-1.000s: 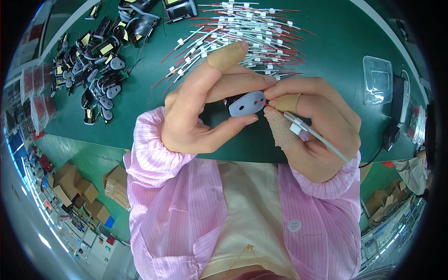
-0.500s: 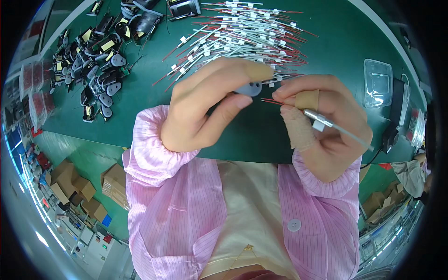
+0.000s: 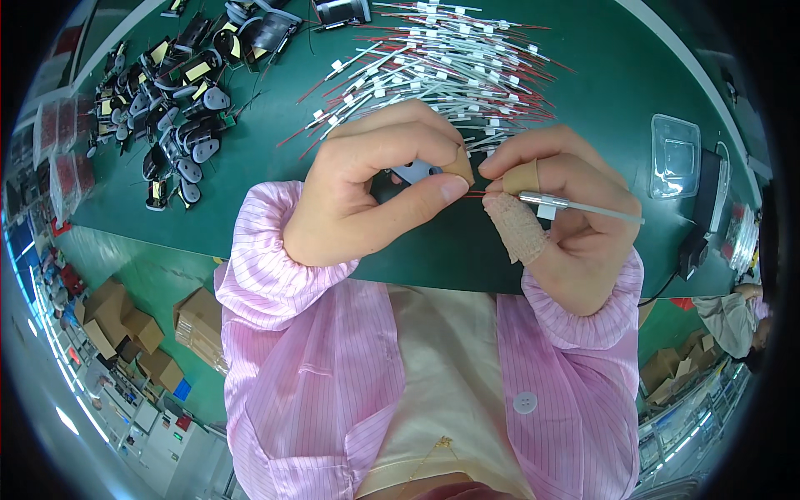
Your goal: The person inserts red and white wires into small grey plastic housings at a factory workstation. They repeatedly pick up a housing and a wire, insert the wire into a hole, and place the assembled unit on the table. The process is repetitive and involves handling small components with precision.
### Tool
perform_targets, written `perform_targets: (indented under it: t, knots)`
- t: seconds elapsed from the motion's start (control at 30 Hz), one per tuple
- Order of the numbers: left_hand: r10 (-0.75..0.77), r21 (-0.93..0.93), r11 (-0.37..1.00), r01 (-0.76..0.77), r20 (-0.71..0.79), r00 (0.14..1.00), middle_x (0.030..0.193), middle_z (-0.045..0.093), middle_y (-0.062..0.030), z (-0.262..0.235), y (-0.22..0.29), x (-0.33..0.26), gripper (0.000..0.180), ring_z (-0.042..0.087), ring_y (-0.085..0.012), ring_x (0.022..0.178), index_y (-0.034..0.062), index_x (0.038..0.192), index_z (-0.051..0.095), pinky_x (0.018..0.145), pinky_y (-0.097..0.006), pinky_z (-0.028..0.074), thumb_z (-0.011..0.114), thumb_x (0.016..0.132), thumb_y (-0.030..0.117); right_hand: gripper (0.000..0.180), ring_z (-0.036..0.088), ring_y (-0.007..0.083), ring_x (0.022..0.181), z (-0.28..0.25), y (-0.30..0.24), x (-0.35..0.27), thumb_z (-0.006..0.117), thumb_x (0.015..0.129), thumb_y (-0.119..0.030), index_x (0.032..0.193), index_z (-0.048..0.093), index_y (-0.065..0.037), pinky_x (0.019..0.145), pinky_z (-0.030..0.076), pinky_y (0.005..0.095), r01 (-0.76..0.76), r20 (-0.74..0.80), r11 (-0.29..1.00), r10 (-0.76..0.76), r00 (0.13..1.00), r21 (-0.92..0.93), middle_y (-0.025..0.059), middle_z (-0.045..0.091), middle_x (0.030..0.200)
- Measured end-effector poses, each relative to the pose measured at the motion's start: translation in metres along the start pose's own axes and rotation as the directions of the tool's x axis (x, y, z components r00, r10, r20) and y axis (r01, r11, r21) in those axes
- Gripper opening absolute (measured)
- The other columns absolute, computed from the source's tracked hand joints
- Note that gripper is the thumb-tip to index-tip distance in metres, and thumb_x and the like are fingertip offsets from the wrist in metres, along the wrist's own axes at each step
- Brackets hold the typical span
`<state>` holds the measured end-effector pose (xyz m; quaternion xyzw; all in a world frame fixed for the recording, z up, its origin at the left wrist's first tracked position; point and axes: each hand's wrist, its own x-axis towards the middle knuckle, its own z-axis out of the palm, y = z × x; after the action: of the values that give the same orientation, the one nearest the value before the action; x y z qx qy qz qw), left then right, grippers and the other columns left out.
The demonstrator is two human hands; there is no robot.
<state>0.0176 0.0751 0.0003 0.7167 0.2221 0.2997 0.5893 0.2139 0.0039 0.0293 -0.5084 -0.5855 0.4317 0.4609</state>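
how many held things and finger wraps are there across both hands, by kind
Grey part, left hand: 1
Wire, right hand: 1
Smooth wraps: 2
Textured wrap: 1
Total: 5

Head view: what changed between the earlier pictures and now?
The red wires came away from the hole in the grey part, now farther back in the left hand, whose thumb and forefinger close at the wire ends. The right hand still holds the cable; the cable pile and black parts stay put.
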Motion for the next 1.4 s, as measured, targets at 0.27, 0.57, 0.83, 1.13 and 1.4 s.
perform_targets:
  t: [0.27,0.57,0.83,1.13,1.4]
  knots:
    - [0.032,0.009,0.999,-0.032,0.016,0.999,0.096,0.064,-0.0187,0.002,-0.002,0.001,0.010,0.061,-0.0232,0.084,-0.0046,0.090,0.065,0.076,-0.033,0.047,0.063,0.080,-0.002,0.010,0.062,0.0171,0.081,0.001,0.001,0.001,0.069,0.074,0.009,0.083,0.066,0.005,0.071,0.050,0.0260,0.029,-0.006,0.999,-0.029,1.000,-0.037,0.0145,0.064,0.094]
    - [0.047,0.074,0.996,-0.045,-0.030,0.998,0.090,0.064,-0.0161,0.001,-0.002,-0.002,0.010,0.061,-0.0210,0.082,-0.0045,0.091,0.062,0.077,-0.032,0.048,0.062,0.081,-0.002,0.009,0.061,0.0166,0.080,0.002,0.002,0.000,0.067,0.075,0.011,0.082,0.066,0.005,0.071,0.049,0.0253,0.016,-0.040,0.999,-0.018,0.999,-0.039,0.0143,0.064,0.094]
    - [-0.171,-0.122,0.980,0.157,-0.117,0.978,0.108,0.060,-0.0163,0.006,-0.002,-0.005,0.032,0.060,-0.0212,0.098,-0.0053,0.118,0.051,0.089,-0.034,0.046,0.057,0.087,-0.001,0.007,0.060,0.0161,0.089,0.001,0.003,-0.002,0.063,0.082,0.007,0.087,0.062,0.003,0.076,0.048,0.0251,-0.079,-0.156,0.983,0.105,0.982,0.165,0.0127,0.061,0.099]
    - [0.229,0.166,0.962,-0.217,-0.060,0.971,0.127,0.054,-0.0300,0.014,-0.019,-0.004,0.083,0.061,-0.0346,0.109,-0.0047,0.145,0.019,0.094,-0.042,0.047,0.066,0.076,-0.012,0.004,0.061,0.0177,0.092,-0.003,0.008,-0.003,0.060,0.084,0.005,0.087,0.061,0.002,0.076,0.047,0.0259,0.015,-0.111,0.995,-0.003,0.994,0.101,0.0137,0.059,0.103]
    - [0.294,0.201,0.936,-0.289,0.006,0.956,0.113,0.062,-0.0325,0.011,-0.013,0.002,0.093,0.060,-0.0376,0.108,-0.0088,0.145,0.009,0.095,-0.045,0.046,0.070,0.074,-0.008,0.006,0.064,0.0208,0.088,0.000,0.001,-0.005,0.060,0.082,0.009,0.087,0.060,0.005,0.075,0.051,0.0277,0.154,-0.081,0.981,-0.164,0.983,-0.120,0.0179,0.061,0.100]
